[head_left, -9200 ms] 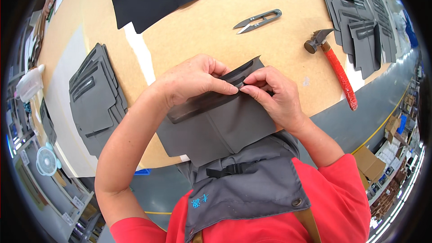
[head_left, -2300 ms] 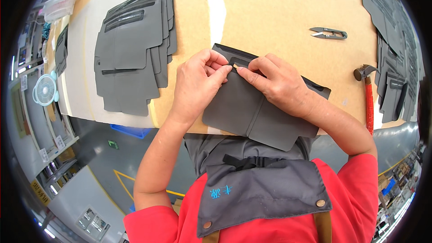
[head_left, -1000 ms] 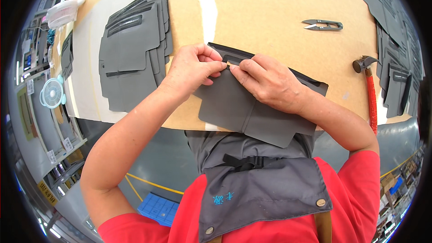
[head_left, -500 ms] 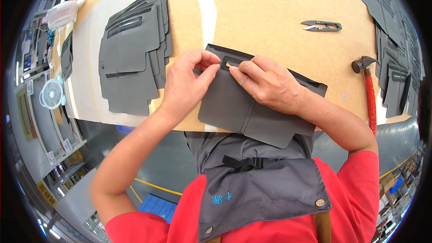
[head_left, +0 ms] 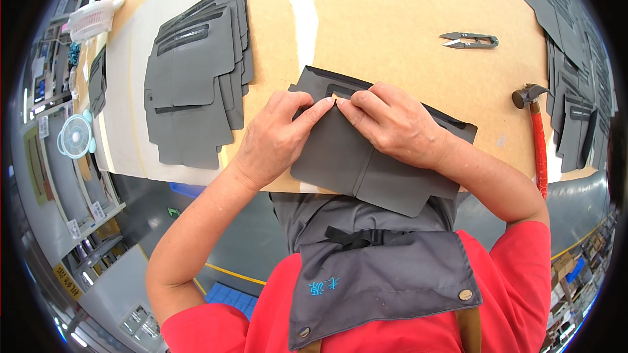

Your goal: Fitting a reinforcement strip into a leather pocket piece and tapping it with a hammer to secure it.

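Table edge (head_left: 280, 187) under grey panel (head_left: 366, 163)

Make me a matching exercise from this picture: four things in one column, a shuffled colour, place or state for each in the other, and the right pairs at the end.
Column one
1. Hammer
2. Fan
3. Nearest panel
4. Snips

Column two
A. lying on the table, blades pointing left
B. under the left hand and right hand
C. red-handled
D. pale blue and white

Pairs: 1-C, 2-D, 3-B, 4-A
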### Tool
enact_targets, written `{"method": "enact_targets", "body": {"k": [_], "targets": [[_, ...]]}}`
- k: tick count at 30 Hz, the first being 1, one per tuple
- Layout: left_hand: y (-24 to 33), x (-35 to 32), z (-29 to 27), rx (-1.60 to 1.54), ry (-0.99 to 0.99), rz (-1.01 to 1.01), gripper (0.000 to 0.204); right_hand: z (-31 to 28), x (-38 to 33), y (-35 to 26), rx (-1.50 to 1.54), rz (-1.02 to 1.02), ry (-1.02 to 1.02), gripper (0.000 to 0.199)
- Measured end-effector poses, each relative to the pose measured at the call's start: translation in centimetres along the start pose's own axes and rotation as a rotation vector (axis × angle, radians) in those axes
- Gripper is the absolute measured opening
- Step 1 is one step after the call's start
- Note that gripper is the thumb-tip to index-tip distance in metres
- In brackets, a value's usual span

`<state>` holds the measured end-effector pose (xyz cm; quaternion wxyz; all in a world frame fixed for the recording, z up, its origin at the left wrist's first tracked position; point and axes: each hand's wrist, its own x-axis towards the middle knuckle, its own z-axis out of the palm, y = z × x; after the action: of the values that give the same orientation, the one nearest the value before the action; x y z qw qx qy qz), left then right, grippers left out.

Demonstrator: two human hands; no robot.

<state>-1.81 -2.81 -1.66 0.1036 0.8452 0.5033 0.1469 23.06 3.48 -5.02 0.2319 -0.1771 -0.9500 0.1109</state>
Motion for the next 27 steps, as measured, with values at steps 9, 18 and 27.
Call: {"method": "enact_targets", "body": {"k": [9, 18, 27], "targets": [[-0.1, -0.2, -0.3, 0.027, -0.009, 0.054, 0.056, 0.1, 0.1, 0.2, -0.041, -0.031, 0.054, 0.045], [0.1, -0.4, 0.1, -0.001, 0.005, 0.026, 0.058, 0.1, -0.1, 0.1, -0.009, -0.003, 0.002, 0.046], [2.0, -1.0, 1.9, 0.032, 0.113, -0.050, 0.061, -0.2, 0.3, 0.3, 0.047, 0.022, -0.015, 0.040]]}}
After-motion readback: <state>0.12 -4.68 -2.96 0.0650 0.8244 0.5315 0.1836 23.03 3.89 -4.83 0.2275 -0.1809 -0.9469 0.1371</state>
